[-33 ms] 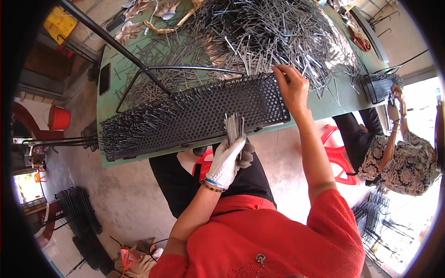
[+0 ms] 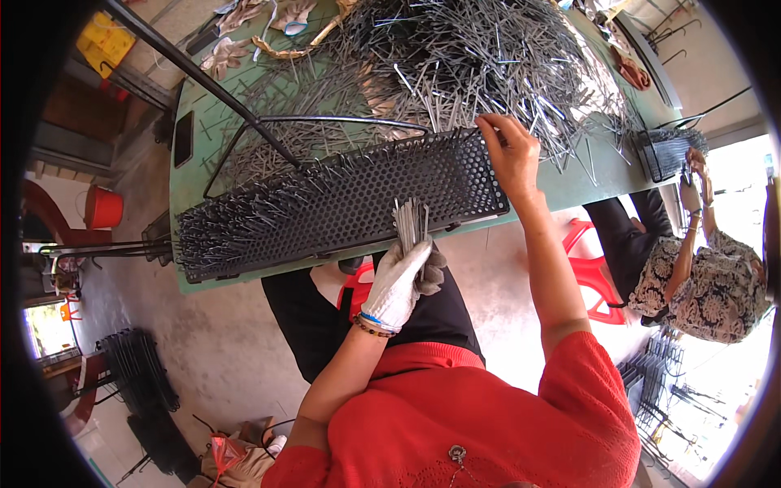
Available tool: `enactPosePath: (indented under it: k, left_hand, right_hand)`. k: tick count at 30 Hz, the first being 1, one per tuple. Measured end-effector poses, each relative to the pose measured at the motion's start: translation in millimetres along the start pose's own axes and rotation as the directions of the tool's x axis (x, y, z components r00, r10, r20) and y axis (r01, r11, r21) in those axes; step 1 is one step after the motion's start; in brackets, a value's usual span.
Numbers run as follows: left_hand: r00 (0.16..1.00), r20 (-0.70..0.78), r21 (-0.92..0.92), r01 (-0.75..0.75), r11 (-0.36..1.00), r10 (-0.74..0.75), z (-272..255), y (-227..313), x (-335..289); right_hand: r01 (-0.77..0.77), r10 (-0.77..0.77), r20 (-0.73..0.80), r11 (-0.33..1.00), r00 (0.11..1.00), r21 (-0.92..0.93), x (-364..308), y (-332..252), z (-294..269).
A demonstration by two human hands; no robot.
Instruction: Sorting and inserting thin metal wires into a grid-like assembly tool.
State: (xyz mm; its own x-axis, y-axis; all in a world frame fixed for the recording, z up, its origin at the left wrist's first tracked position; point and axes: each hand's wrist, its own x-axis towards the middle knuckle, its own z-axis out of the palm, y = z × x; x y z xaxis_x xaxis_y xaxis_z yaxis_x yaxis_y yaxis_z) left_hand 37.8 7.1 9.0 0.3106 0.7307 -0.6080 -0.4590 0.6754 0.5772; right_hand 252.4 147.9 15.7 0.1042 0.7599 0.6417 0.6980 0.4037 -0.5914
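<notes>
A long black perforated metal tray lies along the table's near edge. Thin dark metal strips stand thickly in its holes on the left and along its far side; many holes at the right show bare. My left hand, in a white and grey work glove, grips a bundle of thin metal strips just in front of the tray. Bare, my right hand is at the tray's far right corner, thumb and forefinger pinched together. Whatever lies between those fingertips is too small to make out.
A large heap of loose metal strips covers the far part of the green table. Black rods rise over the tray's left. A phone lies at the left edge. On the right a co-worker handles another black tray.
My right hand has shifted very slightly to the left at the tray's corner. The left hand and its bundle have stayed put.
</notes>
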Motion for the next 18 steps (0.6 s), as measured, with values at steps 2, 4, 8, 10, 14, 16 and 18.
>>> enactPosePath:
  k: [2,4,8,10,14,16,18]
  left_hand:
    - [1.0,0.005,0.009,0.008,1.0,-0.008,0.4,1.4,-1.3]
    - [1.0,0.009,0.018,0.014,1.0,-0.015,-0.4,1.9,-1.5]
    - [1.0,0.03,0.058,-0.009,0.998,0.008,-1.3,0.7,-1.7]
    - [0.999,0.033,0.052,-0.016,0.998,0.015,-0.9,0.2,-2.1]
    - [0.999,0.024,0.047,-0.023,0.999,0.022,-1.0,-0.4,-1.3]
    - [0.999,0.026,0.036,-0.025,0.999,0.024,-2.0,-0.1,-0.2]
    - [0.999,0.027,0.011,-0.03,0.999,0.03,-2.4,0.8,0.2]
  right_hand:
    - [0.044,-0.044,0.011,0.998,0.999,-0.051,1.7,-1.4,0.8]
    - [0.089,-0.087,0.024,0.991,0.996,-0.101,3.4,-3.3,1.7]
    - [0.13,-0.12,0.065,0.974,0.991,-0.185,6.2,-12.3,-0.4]
    - [0.107,-0.09,0.087,0.97,0.992,-0.218,5.7,-14.1,-1.3]
    - [0.082,-0.034,0.148,0.941,0.988,-0.328,2.5,-17.1,-1.0]
    - [0.052,-0.012,0.135,0.953,0.991,-0.297,0.2,-22.8,-2.8]
    - [-0.029,0.054,0.114,0.978,0.992,-0.205,-3.0,-30.6,-8.6]
